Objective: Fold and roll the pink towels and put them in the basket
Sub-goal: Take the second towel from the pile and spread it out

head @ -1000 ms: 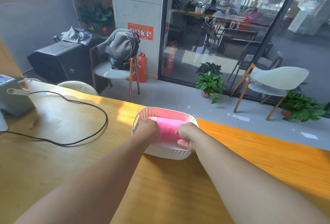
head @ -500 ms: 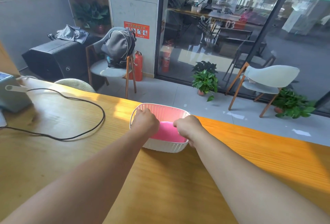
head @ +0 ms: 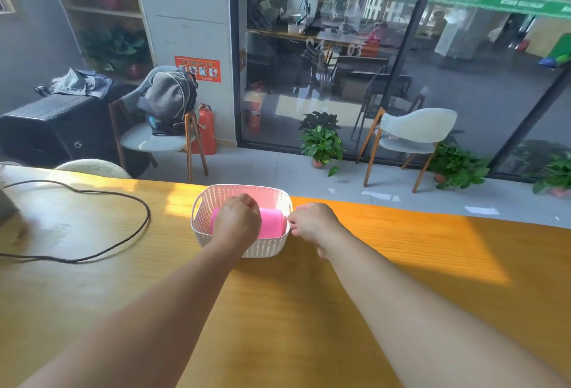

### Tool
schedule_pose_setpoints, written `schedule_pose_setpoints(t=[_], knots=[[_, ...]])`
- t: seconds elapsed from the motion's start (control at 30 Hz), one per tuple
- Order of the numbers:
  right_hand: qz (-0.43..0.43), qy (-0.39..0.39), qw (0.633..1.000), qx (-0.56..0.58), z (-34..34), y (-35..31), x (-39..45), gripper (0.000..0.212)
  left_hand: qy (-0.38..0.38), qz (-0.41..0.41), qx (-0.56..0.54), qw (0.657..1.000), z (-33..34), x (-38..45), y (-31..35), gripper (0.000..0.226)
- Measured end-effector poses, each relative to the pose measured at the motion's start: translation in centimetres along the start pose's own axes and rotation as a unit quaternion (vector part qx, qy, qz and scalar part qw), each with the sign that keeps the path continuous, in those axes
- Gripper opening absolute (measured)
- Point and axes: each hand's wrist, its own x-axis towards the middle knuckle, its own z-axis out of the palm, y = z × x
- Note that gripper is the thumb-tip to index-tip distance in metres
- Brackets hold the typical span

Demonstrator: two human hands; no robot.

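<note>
I see the rolled pink towel [head: 272, 223] lying on its side inside the white perforated basket [head: 268, 248], which stands on the wooden table [head: 278, 310] near its far edge. My left hand [head: 236, 222] hangs over the middle of the basket, above the towel and hiding part of it; the fingers curl downward, but from behind I cannot tell whether they pinch the towel or merely hover over it. My right hand [head: 313, 223] sits at the basket's right rim, knuckles up and fingers bent, with the fingertips right at the rim's edge; whether they actually grip the rim I cannot tell either. Both forearms stretch from the bottom of the view across the tabletop. A black cable [head: 123, 199] loops over the left part of the table, well apart from the basket. Sunlight falls in a bright patch on the table to the right. Beyond the table, on the tiled floor, a wooden chair [head: 163, 143] carries a grey backpack [head: 170, 100], and a red fire extinguisher [head: 207, 131] stands just beside it against the pillar. A potted plant [head: 321, 143] stands in front of the glass wall, a pale chair [head: 411, 137] is to its right, and more potted greenery [head: 457, 168] sits beside that chair.
</note>
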Motion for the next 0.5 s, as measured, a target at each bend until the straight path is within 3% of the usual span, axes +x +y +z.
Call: schedule_pose_setpoints(t=[0.1,0.2,0.3,0.5], knots=[[-0.017,0.007,1.0,0.02,-1.2,0.5,-1.3,0.038,-0.029,0.048,-0.023,0.998,0.4,-2.3,1.9,0.02],[-0.024,0.03,0.999,0.025,-2.8,1.4,-2.6,0.023,-0.051,0.075,-0.027,0.996,1.3,-4.5,4.2,0.04],[-0.011,0.061,0.998,0.026,-5.4,3.2,-4.3,0.032,-0.083,0.077,-0.049,0.992,3.1,-7.1,6.7,0.05],[-0.009,0.128,0.99,0.052,-12.5,8.4,-8.7,0.034,-0.157,0.094,-0.084,0.98,6.7,-13.7,12.5,0.045]])
